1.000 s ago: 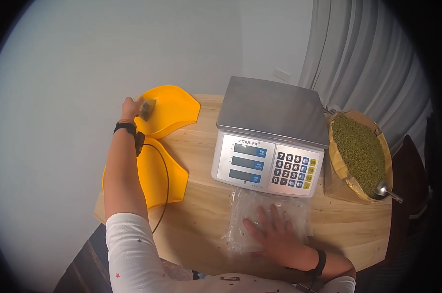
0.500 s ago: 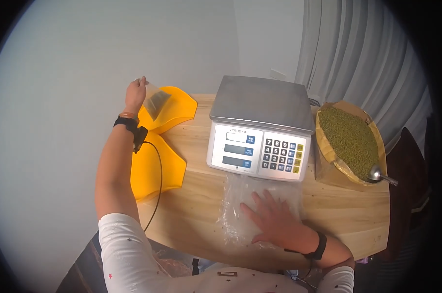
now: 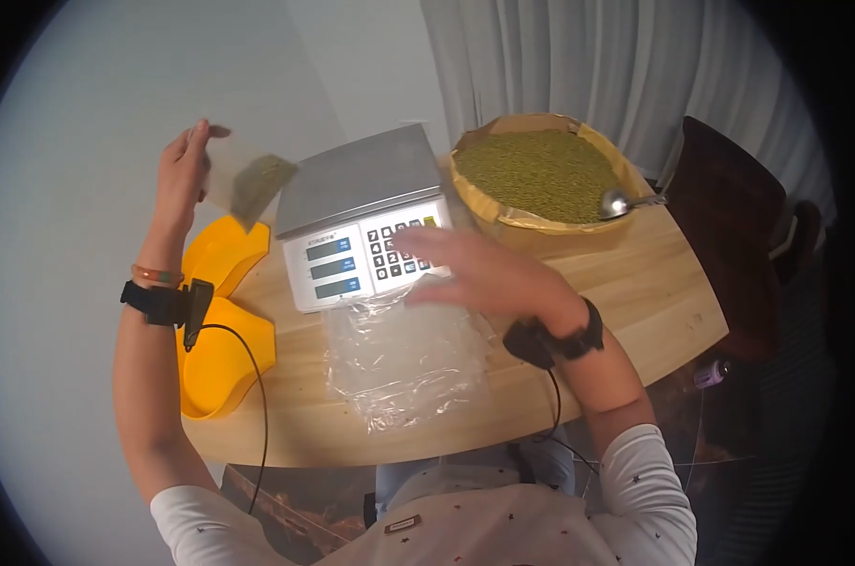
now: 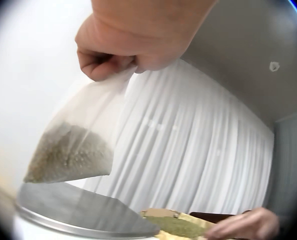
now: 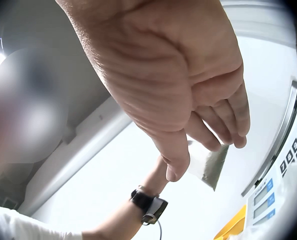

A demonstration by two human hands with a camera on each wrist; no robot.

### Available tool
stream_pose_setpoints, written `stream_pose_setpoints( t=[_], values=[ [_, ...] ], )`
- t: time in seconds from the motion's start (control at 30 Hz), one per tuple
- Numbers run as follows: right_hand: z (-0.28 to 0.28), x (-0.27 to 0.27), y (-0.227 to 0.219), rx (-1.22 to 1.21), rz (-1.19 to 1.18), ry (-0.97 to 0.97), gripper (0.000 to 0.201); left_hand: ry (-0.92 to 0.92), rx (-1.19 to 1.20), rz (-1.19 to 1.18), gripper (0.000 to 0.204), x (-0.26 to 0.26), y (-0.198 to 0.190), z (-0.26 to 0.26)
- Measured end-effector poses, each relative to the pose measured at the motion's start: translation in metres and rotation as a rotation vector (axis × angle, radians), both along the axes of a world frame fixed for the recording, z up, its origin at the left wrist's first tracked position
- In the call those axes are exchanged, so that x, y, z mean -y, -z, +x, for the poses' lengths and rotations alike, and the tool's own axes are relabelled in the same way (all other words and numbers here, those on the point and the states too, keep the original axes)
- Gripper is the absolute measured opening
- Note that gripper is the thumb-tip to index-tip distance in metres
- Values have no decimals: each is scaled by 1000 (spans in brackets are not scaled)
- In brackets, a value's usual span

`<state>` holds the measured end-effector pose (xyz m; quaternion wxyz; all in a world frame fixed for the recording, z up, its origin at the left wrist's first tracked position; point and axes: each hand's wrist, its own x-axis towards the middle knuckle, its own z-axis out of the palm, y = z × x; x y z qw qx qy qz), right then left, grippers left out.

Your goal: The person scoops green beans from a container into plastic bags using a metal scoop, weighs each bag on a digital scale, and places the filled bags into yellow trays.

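Note:
My left hand [image 3: 180,174] pinches the top of a clear plastic bag [image 4: 73,150] partly filled with small greenish grains. The bag hangs tilted at the left side of the scale's grey metal plate [image 3: 361,179], and in the left wrist view its lower edge shows just above that plate. My right hand [image 3: 489,269] is raised in front of the scale's keypad [image 3: 394,250], holding nothing, its fingers loosely extended in the right wrist view. Below it lies a stack of clear plastic bags [image 3: 399,363] at the scale's front edge.
Two yellow scoop-shaped trays [image 3: 225,358] sit at the table's left end. A paper-lined sack of green beans [image 3: 541,174] stands right of the scale, with a metal scoop [image 3: 616,204] in it. A dark chair [image 3: 729,208] is beyond the table's right edge.
My left hand has lifted the filled bag from the far yellow tray and carried it right toward the scale. My right hand has risen off the stacked bags. The head view has turned right.

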<state>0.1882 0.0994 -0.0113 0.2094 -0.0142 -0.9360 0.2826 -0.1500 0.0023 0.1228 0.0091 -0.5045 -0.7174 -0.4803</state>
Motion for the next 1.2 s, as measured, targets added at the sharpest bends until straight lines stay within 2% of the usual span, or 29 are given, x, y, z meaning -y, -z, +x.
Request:
stream_pose_setpoints(
  t=[0.07,0.1,0.13,0.17,0.23,0.27,0.33,0.37,0.47,0.5,0.53,0.6,0.63,0.7,0.77,0.83,0.9,1.03,1.1,1.2],
  values=[
    [1,-22,-2,-42,-40,64,63,138,27,-12,46,-14,-7,42],
    [0,-35,3,-91,-280,104,67,143,20,-5,46,-23,-9,61],
    [-2,-45,8,-139,-519,142,71,239,39,-4,46,-32,-10,79],
    [-3,-54,15,-143,-511,143,71,334,59,-4,47,-42,-11,97],
    [-2,-70,25,-314,-867,40,77,438,136,6,45,-60,-13,133],
    [-1,-74,24,-316,-858,37,77,497,185,-4,45,-71,-13,149],
    [1,-81,20,-575,-921,-208,74,553,231,-7,44,-91,-12,177],
    [8,-86,17,-573,-914,-211,74,599,282,-16,44,-103,-9,189],
    [44,-95,-6,-588,-1095,52,52,679,413,-26,43,-138,-2,207],
    [50,-95,-10,-718,-1061,100,46,712,493,-27,41,-149,2,210],
    [57,-99,-11,-716,-1060,100,46,712,493,-26,41,-160,8,215],
    [77,-114,-11,-816,-914,404,45,593,494,-99,38,-182,22,220],
    [86,-120,-10,-816,-910,403,45,622,505,-162,33,-194,31,216],
    [102,-130,-8,-707,-740,718,46,614,511,-220,32,-216,52,214],
    [107,-136,-3,-698,-666,777,45,610,516,-275,31,-233,71,218],
    [108,-143,1,-693,-594,833,45,587,661,-294,26,-245,89,220],
    [107,-147,5,-616,-522,935,46,573,698,-317,28,-255,105,221],
    [101,-153,11,-631,-529,948,49,532,804,-362,29,-272,127,221],
    [99,-157,14,-656,-390,892,51,505,877,-361,27,-277,136,221],
    [98,-149,9,-726,-458,796,53,519,923,-367,25,-279,145,217]
  ],
)
